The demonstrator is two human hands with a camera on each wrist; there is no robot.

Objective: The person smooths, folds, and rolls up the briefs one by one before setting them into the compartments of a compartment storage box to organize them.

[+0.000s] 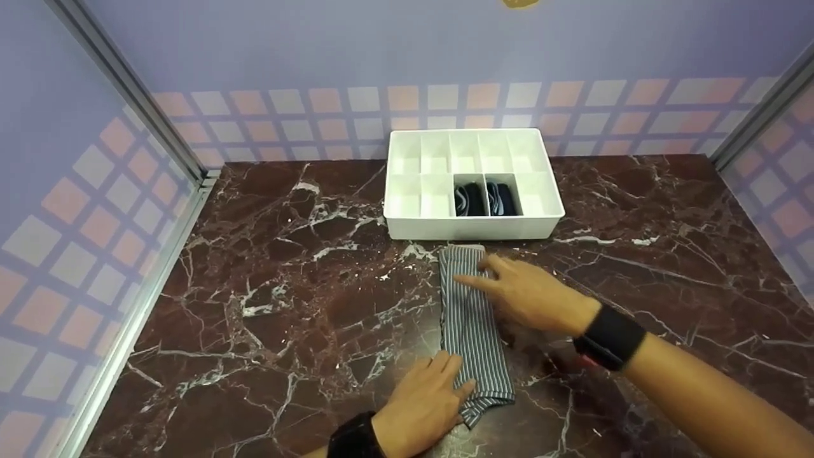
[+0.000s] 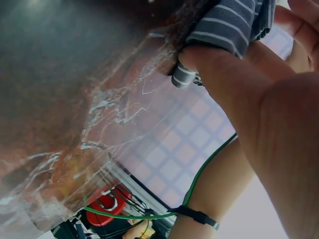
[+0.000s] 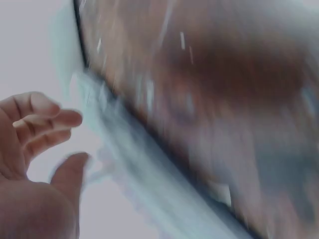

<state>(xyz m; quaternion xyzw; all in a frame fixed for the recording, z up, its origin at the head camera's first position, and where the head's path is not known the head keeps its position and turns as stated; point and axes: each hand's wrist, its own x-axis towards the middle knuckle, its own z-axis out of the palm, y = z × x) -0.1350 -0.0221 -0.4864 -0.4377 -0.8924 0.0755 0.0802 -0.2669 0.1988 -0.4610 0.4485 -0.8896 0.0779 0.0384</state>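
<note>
A long folded strip of grey-and-white striped cloth [image 1: 470,324] lies lengthwise on the marble-patterned surface, its near end loosely turned. At that end my left hand [image 1: 423,401] pinches the left edge. The left wrist view shows the thumb against the striped fabric [image 2: 219,30], with fingers on its other side. Over the far part of the strip is my right hand [image 1: 524,292], index finger extended across it and nothing in its grasp. In the right wrist view the right hand's fingers [image 3: 45,122] are loosely bent and apart from the thumb; the background is blurred.
Just beyond the strip's far end stands a white divided box [image 1: 474,228]. Two front compartments hold dark rolled cloth pieces [image 1: 474,199] with blue-grey parts. A tiled-pattern wall [image 1: 286,124] rises behind, and a metal-edged panel [image 1: 137,324] borders the left side.
</note>
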